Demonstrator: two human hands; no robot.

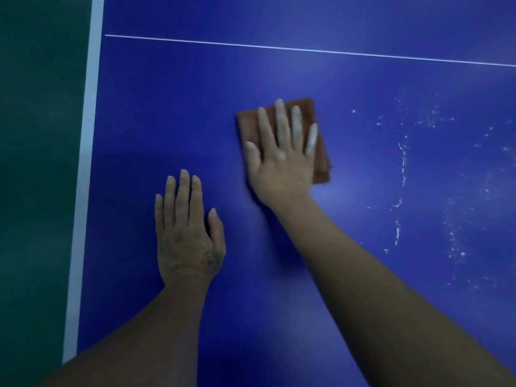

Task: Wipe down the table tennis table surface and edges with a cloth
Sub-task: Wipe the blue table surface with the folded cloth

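Observation:
The blue table tennis table fills the view from above. A folded brown cloth lies flat on it near the middle. My right hand presses down on the cloth with fingers spread, covering most of it. To the lower left, my left hand rests palm down on the bare blue surface, fingers together, holding nothing. White dusty streaks and specks mark the surface to the right of the cloth.
A broad white edge stripe runs down the table's left side, with dark green floor beyond it. A thin white centre line crosses the table farther away.

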